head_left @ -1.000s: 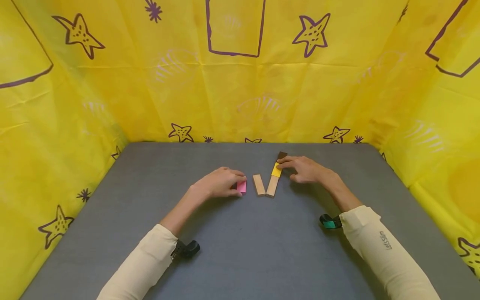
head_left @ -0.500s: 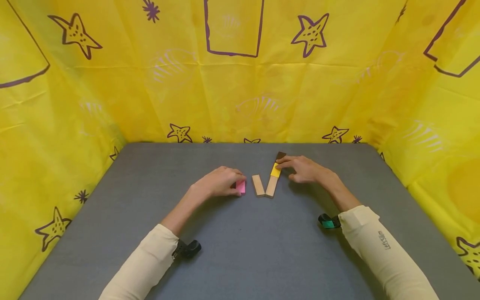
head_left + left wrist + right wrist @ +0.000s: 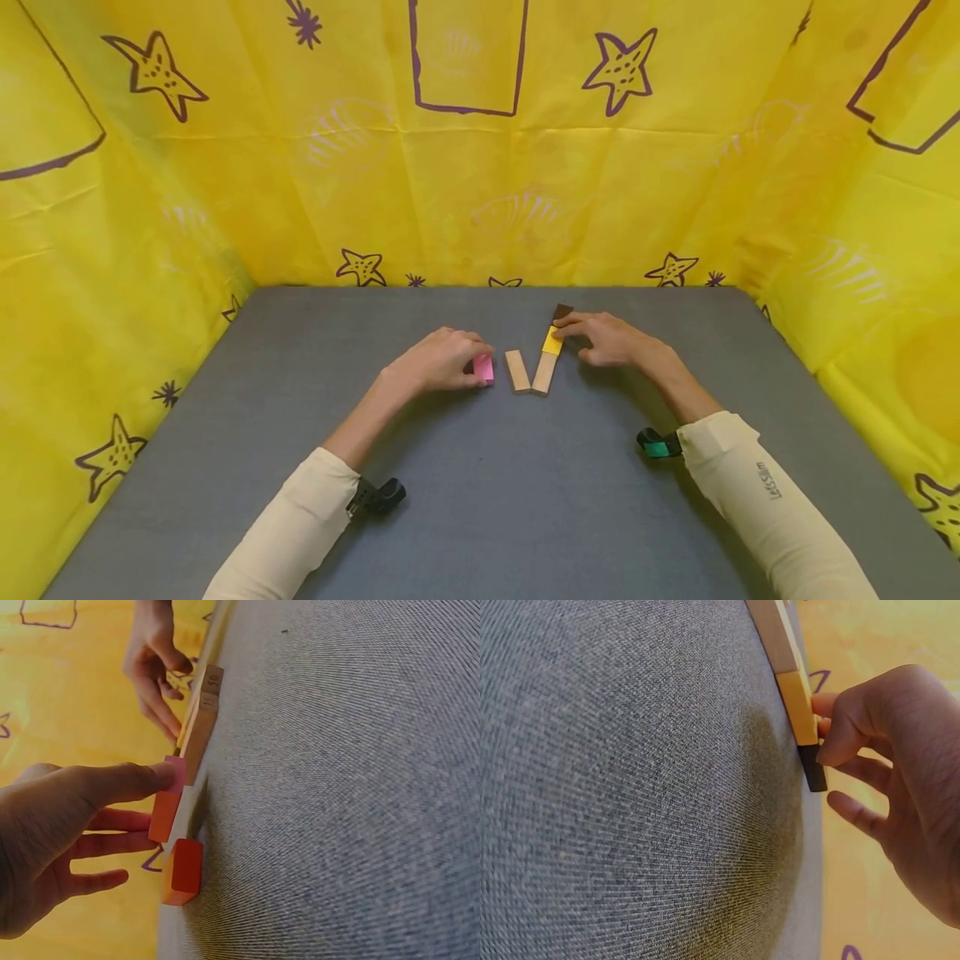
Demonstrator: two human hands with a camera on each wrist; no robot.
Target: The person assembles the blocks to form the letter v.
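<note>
Grey cloth (image 3: 480,500) spreads beneath both grips, starfish-printed yellow drapes (image 3: 480,167) rising around it, and on the left your left hand (image 3: 437,361) pinches the pink block (image 3: 484,368) between thumb and fingers, an orange block (image 3: 164,817) right beside that pinch and a red-orange block (image 3: 184,871) near it. Just right of that grip, two wooden blocks (image 3: 543,374) make a V, its right leg running on into the yellow block (image 3: 552,340), then the dark block (image 3: 562,312). There, your right hand (image 3: 611,340) touches the yellow one with extended fingers, thumb apart.
</note>
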